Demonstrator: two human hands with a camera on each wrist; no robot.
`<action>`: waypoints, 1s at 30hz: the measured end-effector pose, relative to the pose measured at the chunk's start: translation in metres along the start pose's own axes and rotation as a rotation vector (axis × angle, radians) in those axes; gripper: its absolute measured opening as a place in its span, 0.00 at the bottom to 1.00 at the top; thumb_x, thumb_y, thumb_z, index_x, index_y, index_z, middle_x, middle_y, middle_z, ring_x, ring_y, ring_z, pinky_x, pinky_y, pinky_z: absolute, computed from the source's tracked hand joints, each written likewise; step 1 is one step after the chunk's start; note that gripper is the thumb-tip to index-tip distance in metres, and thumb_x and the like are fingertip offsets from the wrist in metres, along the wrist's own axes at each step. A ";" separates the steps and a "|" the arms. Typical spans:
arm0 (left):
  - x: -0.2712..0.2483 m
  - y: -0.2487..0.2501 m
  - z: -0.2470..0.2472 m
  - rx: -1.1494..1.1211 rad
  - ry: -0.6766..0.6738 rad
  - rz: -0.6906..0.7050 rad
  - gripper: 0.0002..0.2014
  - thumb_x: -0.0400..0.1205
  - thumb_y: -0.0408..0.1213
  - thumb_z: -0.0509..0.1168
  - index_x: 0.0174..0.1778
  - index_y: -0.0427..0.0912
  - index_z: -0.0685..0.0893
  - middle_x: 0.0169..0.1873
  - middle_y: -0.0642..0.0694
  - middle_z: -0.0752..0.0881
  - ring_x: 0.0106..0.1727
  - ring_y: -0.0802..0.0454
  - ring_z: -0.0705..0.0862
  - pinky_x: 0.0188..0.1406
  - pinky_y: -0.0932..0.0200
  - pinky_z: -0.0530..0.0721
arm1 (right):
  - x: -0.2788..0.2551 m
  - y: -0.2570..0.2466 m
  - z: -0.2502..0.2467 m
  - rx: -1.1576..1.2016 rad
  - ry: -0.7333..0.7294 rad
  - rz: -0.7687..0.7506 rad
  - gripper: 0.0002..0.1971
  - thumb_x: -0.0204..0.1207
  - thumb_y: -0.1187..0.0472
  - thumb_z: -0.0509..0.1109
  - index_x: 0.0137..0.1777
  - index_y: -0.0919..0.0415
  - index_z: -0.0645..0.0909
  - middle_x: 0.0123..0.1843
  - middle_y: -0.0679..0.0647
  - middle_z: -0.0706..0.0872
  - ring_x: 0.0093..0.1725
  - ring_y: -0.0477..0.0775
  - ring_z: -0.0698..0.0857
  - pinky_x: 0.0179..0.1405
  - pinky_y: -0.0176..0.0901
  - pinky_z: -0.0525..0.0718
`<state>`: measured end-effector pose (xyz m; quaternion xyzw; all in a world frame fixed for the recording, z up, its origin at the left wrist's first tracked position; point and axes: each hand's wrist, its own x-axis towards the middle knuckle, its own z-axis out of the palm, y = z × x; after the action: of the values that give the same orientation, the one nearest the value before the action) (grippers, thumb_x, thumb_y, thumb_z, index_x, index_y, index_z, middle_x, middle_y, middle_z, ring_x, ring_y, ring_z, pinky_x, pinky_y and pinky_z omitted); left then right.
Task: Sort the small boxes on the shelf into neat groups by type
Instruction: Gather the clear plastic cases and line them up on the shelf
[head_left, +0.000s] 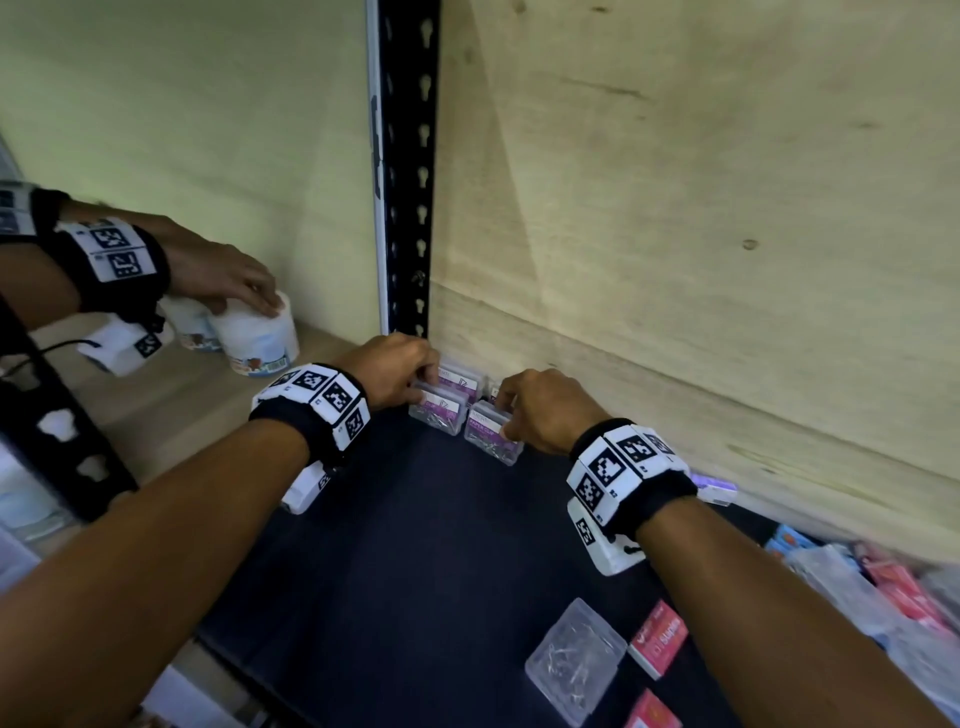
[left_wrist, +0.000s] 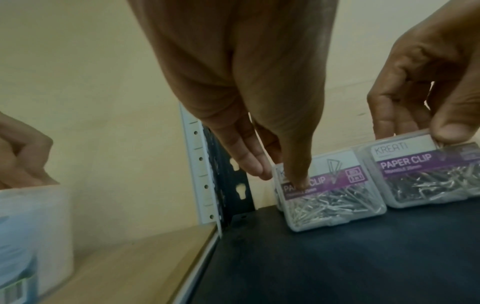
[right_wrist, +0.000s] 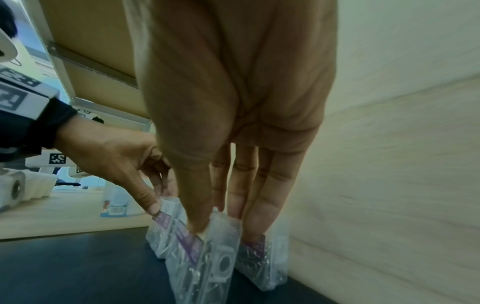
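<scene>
Several clear paper clip boxes with purple labels stand in the back left corner of the dark shelf (head_left: 415, 545). My left hand (head_left: 426, 382) pinches the front left box (head_left: 439, 413), thumb on its label and fingers behind it, as the left wrist view shows: left hand (left_wrist: 280, 176), box (left_wrist: 330, 201). My right hand (head_left: 506, 415) pinches the top edge of the front right box (head_left: 488, 436) between thumb and fingers. The right wrist view shows this right hand (right_wrist: 215, 220) on its box (right_wrist: 215, 257), with another box behind it against the wall. The two front boxes stand side by side.
A flat clear box of pins (head_left: 574, 660) and red staples boxes (head_left: 660, 642) lie at the front right, with a mixed pile of boxes (head_left: 883, 587) further right. A black slotted post (head_left: 408, 166) borders the corner. Another person's hand (head_left: 223, 275) holds white tubs (head_left: 254, 332) on the wooden shelf at left.
</scene>
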<state>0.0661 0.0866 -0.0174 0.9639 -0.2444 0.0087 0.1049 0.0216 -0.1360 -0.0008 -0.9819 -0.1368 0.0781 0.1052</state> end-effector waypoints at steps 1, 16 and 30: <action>0.000 -0.001 0.001 -0.006 0.006 -0.002 0.09 0.74 0.36 0.76 0.47 0.47 0.84 0.45 0.54 0.80 0.46 0.54 0.81 0.46 0.59 0.79 | 0.000 0.000 0.000 -0.006 0.008 0.001 0.13 0.75 0.58 0.77 0.59 0.53 0.84 0.55 0.54 0.86 0.47 0.54 0.83 0.43 0.43 0.78; -0.005 0.005 0.012 0.014 -0.010 -0.056 0.13 0.75 0.31 0.74 0.54 0.45 0.86 0.54 0.49 0.83 0.57 0.49 0.81 0.57 0.58 0.78 | -0.009 -0.001 0.008 0.001 0.019 -0.028 0.12 0.77 0.61 0.75 0.59 0.54 0.83 0.51 0.53 0.85 0.45 0.53 0.82 0.42 0.41 0.75; -0.059 0.068 -0.038 0.006 -0.157 -0.056 0.16 0.79 0.47 0.72 0.61 0.49 0.85 0.55 0.52 0.85 0.54 0.54 0.84 0.52 0.61 0.82 | -0.068 0.030 -0.022 0.024 -0.058 -0.038 0.18 0.79 0.53 0.73 0.68 0.55 0.83 0.64 0.55 0.84 0.63 0.57 0.83 0.55 0.40 0.75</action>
<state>-0.0167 0.0641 0.0293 0.9684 -0.2247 -0.0690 0.0830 -0.0316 -0.1879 0.0226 -0.9751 -0.1576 0.1061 0.1145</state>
